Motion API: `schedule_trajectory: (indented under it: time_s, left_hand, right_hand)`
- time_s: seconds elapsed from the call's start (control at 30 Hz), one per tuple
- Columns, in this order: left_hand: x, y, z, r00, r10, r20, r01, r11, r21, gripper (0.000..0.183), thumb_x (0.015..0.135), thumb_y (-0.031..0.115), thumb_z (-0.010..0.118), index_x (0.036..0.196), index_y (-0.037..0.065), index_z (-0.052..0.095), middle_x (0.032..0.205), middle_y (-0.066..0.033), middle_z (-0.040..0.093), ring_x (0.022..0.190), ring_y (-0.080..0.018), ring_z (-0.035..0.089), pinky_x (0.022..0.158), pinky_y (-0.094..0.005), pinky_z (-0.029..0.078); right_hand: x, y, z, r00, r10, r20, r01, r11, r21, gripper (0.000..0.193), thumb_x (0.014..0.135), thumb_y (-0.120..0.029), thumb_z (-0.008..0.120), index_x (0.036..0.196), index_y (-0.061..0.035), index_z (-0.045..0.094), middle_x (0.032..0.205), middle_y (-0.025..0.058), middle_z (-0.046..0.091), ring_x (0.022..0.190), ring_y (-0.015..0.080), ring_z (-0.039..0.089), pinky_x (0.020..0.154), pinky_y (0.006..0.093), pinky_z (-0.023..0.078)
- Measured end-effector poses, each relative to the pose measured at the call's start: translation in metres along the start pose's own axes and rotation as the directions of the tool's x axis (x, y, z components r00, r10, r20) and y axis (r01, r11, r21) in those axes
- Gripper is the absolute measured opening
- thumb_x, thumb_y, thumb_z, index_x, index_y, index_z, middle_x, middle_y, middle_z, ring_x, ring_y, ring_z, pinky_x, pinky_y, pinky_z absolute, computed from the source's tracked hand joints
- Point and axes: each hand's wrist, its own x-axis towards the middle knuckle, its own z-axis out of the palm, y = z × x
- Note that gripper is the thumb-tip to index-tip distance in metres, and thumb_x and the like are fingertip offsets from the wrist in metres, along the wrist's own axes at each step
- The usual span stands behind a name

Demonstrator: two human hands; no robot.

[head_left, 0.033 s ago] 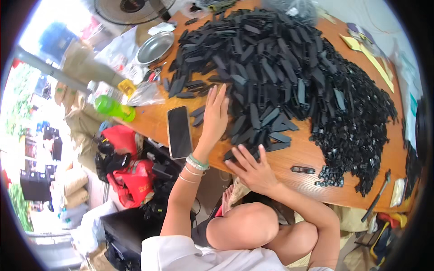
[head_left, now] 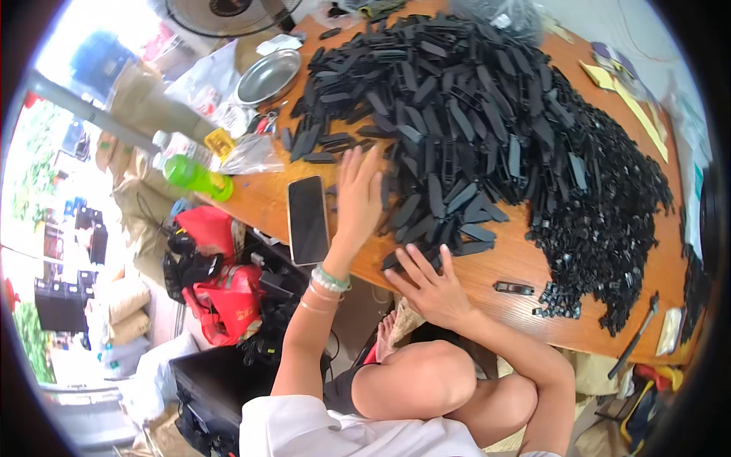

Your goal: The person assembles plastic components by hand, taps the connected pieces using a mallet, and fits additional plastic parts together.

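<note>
My left hand [head_left: 358,194] lies over the left edge of a big heap of long black plastic pieces [head_left: 457,114], its fingers stretched out. Some pieces beneath it are partly covered. Bracelets circle that wrist. Just left of it a smartphone [head_left: 308,221] rests with its dark screen up. My right hand [head_left: 435,293] is at the table's near edge, fingers spread, with its fingertips by a few black pieces at the bottom of the heap. Neither hand holds anything that I can see.
Small black parts [head_left: 601,221] form a second pile at the right. One separate black piece [head_left: 514,288] lies near the front edge, and a dark-handled tool [head_left: 636,335] farther right. A metal bowl [head_left: 268,77], a green bottle [head_left: 198,178] and a fan [head_left: 228,11] are at the left.
My left hand has shifted slightly left, toward the smartphone. My right hand stays in nearly the same place. The whole view has moved a little.
</note>
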Motion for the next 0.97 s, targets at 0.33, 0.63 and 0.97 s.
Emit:
schedule_trajectory:
  time_s: [0.33, 0.63, 0.97]
  left_hand:
    - [-0.059, -0.058, -0.072, 0.844, -0.534, -0.045, 0.500, 0.754, 0.427, 0.076, 0.083, 0.028, 0.072, 0.146, 0.000, 0.040, 0.148, -0.0364, 0.038, 0.137, -0.0493, 0.039, 0.114, -0.0544, 0.033]
    - [-0.063, -0.046, -0.056, 0.852, -0.506, -0.133, 0.488, 0.676, 0.552, 0.083, 0.082, 0.021, 0.068, 0.153, 0.007, 0.030, 0.147, -0.0396, 0.032, 0.130, -0.0576, 0.037, 0.106, -0.0622, 0.032]
    - [-0.063, -0.045, -0.064, 0.845, -0.529, -0.080, 0.524, 0.848, -0.076, 0.074, 0.083, 0.023, 0.076, 0.142, -0.004, 0.040, 0.136, -0.0324, 0.052, 0.126, -0.0479, 0.050, 0.105, -0.0452, 0.042]
  right_hand:
    - [0.003, -0.005, 0.008, 0.995, -0.075, 0.065, 0.075, 0.997, 0.005, 0.059, 0.084, -0.020, 0.062, 0.142, -0.0112, 0.052, 0.154, 0.0179, 0.040, 0.147, 0.0344, 0.033, 0.115, 0.0676, 0.017]
    - [-0.004, -0.006, 0.005, 0.989, -0.117, 0.095, 0.112, 0.992, 0.056, 0.055, 0.089, -0.018, 0.062, 0.142, -0.0113, 0.051, 0.156, 0.0193, 0.037, 0.148, 0.0372, 0.030, 0.116, 0.0686, 0.014]
    - [-0.001, 0.001, -0.002, 0.998, -0.029, 0.060, 0.023, 0.995, 0.097, 0.063, 0.085, -0.014, 0.063, 0.146, -0.0112, 0.049, 0.157, 0.0186, 0.036, 0.148, 0.0367, 0.028, 0.118, 0.0652, 0.012]
